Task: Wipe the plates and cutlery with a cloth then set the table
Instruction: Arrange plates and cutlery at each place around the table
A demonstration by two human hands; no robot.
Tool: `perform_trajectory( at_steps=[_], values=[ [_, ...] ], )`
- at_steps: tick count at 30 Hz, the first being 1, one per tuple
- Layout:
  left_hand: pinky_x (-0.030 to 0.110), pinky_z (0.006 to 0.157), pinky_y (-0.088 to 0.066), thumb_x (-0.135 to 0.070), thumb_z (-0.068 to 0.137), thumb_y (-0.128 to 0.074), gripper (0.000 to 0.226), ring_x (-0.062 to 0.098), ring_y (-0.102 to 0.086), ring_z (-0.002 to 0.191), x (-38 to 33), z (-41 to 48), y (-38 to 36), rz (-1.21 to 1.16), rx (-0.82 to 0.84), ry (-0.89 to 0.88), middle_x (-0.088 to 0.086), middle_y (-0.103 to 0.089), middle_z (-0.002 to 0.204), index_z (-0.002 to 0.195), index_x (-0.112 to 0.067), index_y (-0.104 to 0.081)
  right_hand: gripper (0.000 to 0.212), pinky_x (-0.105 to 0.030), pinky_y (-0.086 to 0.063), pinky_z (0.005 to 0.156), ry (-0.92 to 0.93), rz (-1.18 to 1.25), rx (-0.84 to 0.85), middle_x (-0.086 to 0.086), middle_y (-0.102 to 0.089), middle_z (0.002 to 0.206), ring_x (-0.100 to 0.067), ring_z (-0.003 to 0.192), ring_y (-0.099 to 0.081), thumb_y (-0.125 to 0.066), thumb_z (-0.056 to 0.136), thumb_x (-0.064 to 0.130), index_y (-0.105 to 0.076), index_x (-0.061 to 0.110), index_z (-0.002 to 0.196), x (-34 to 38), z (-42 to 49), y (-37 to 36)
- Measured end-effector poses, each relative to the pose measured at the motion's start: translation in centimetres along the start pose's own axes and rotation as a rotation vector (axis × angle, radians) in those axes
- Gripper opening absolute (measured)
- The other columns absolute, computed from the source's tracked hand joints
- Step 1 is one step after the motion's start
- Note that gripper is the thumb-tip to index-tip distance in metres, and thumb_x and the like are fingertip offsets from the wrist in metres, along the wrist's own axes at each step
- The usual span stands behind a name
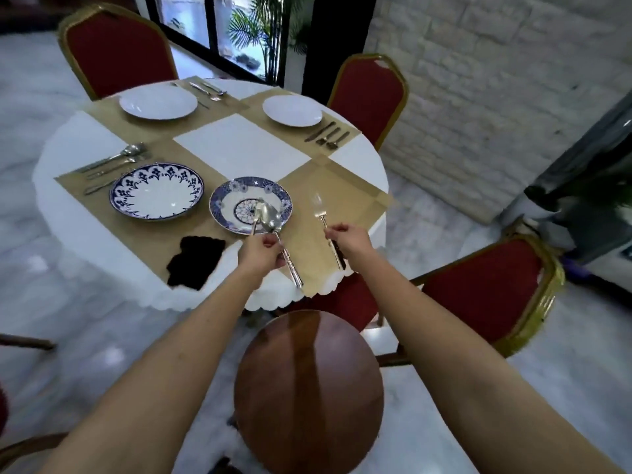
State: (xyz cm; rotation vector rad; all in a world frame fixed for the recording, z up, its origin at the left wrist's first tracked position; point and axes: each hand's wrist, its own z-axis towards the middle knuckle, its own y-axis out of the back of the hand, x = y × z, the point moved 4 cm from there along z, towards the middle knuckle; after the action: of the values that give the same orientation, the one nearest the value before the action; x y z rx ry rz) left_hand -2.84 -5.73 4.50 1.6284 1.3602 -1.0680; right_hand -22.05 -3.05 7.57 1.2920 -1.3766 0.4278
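You pinched spoon (272,218) w/ left hand (261,253), knife (330,234) w/ right hand (349,239); loose grip could've dropped either onto plate (225,206).

A round table (371,172) with a white scalloped cloth stands on a pale, glossy marble floor (41,285) that reflects soft light. Three red padded chairs with gold frames sit around it: one at the far left (116,49), one at the far right (369,94), one at the near right (485,292). A round brown wooden stool (307,391) stands just in front of the table. Behind, dark-framed windows (212,25) let in daylight, and a green palm plant (260,32) shows through them. To the right rises a wall of white rough stone blocks (478,80).
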Motion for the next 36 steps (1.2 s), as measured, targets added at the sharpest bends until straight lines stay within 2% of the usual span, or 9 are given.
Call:
perform_trajectory(
  at_steps=[4, 8, 11, 17, 21, 24, 27, 31, 36],
  values=[
    [0.019, 0.054, -0.054, -0.004, 0.092, -0.059, 0.016, 0.017, -0.057, 0.063, 1.1, -0.5, -2.5, -0.061, -0.004, 0.016, 0.012, -0.057, 0.084, 0.078, -0.01, -0.055, 0.014, -0.025, -0.045, 0.072, 0.017, -0.07, 0.005, -0.001, -0.063, 0.079, -0.013, 0.074, -0.056, -0.065, 0.087, 0.005, -0.07, 0.009, 0.1, -0.8, 0.1, 1.9],
    [0.016, 0.049, -0.054, -0.005, 0.089, -0.063, 0.006, 0.017, -0.059, 0.063, 1.3, -0.8, -4.2, -0.081, -0.025, 0.017, 0.015, -0.06, 0.089, 0.086, -0.006, -0.058, 0.017, -0.032, -0.048, 0.087, 0.027, -0.105, -0.051, -0.004, -0.066, 0.086, -0.016, 0.083, -0.06, -0.067, 0.085, 0.005, -0.071, 0.006, 0.102, -1.2, 0.0, 3.8],
    [0.017, 0.05, -0.054, -0.007, 0.089, -0.064, 0.006, 0.015, -0.059, 0.06, 0.8, -1.0, -5.5, -0.085, -0.007, 0.027, 0.009, -0.061, 0.079, 0.093, -0.005, -0.06, 0.013, -0.026, -0.045, 0.072, 0.044, -0.081, -0.096, 0.005, -0.062, 0.07, -0.008, 0.063, -0.054, -0.07, 0.083, 0.008, -0.072, 0.011, 0.096, -0.7, 0.5, 5.7],
    [0.015, 0.048, -0.052, -0.004, 0.088, -0.064, 0.017, 0.006, -0.057, 0.046, -0.2, 1.1, -8.3, -0.16, -0.033, 0.055, 0.008, -0.061, 0.072, 0.076, -0.011, -0.056, 0.013, -0.017, -0.042, 0.062, 0.064, -0.031, -0.105, 0.003, -0.06, 0.071, -0.007, 0.062, -0.053, -0.067, 0.086, 0.005, -0.069, 0.008, 0.099, 0.8, 3.7, 8.8],
    [0.015, 0.046, -0.051, -0.007, 0.088, -0.065, 0.009, 0.011, -0.059, 0.059, -0.9, 2.8, -11.2, -0.128, -0.089, 0.069, 0.005, -0.062, 0.074, 0.085, -0.011, -0.058, 0.015, -0.018, -0.045, 0.067, 0.089, -0.033, -0.071, -0.003, -0.063, 0.083, -0.012, 0.073, -0.057, -0.067, 0.087, 0.003, -0.069, 0.004, 0.101, 1.6, 8.5, 10.8],
    [0.015, 0.045, -0.05, -0.007, 0.088, -0.066, 0.008, 0.012, -0.059, 0.06, -1.4, 5.2, -13.8, -0.133, -0.148, 0.062, 0.007, -0.062, 0.074, 0.088, -0.009, -0.058, 0.01, -0.018, -0.044, 0.066, 0.102, -0.045, -0.027, 0.0, -0.064, 0.079, -0.01, 0.07, -0.057, -0.068, 0.086, 0.005, -0.069, 0.007, 0.096, 1.7, 13.4, 12.3],
    [0.02, 0.054, -0.054, -0.006, 0.086, -0.067, 0.006, 0.015, -0.059, 0.06, -1.9, 8.4, -16.5, -0.124, -0.219, 0.072, 0.009, -0.063, 0.075, 0.087, -0.007, -0.061, 0.007, -0.02, -0.043, 0.067, 0.12, -0.058, 0.047, 0.002, -0.064, 0.079, -0.009, 0.071, -0.057, -0.068, 0.086, 0.007, -0.069, 0.01, 0.092, 1.2, 18.5, 12.8],
    [0.038, 0.077, -0.056, -0.005, 0.087, -0.066, 0.009, 0.018, -0.057, 0.059, -2.9, 12.7, -20.9, -0.093, -0.253, 0.096, 0.012, -0.062, 0.074, 0.08, -0.009, -0.062, 0.007, -0.023, -0.043, 0.074, 0.099, -0.053, 0.111, 0.001, -0.068, 0.084, -0.013, 0.08, -0.06, -0.07, 0.085, 0.01, -0.07, 0.016, 0.089, -0.6, 24.3, 12.3],
    [0.04, 0.076, -0.055, -0.007, 0.086, -0.068, 0.013, 0.018, -0.059, 0.059, -2.3, 17.6, -24.2, -0.102, -0.333, 0.156, 0.007, -0.062, 0.07, 0.077, -0.013, -0.061, 0.012, -0.024, -0.046, 0.083, 0.075, -0.056, 0.193, 0.001, -0.068, 0.091, -0.013, 0.087, -0.061, -0.07, 0.085, 0.01, -0.071, 0.012, 0.098, -1.9, 29.0, 11.7]
  ],
)
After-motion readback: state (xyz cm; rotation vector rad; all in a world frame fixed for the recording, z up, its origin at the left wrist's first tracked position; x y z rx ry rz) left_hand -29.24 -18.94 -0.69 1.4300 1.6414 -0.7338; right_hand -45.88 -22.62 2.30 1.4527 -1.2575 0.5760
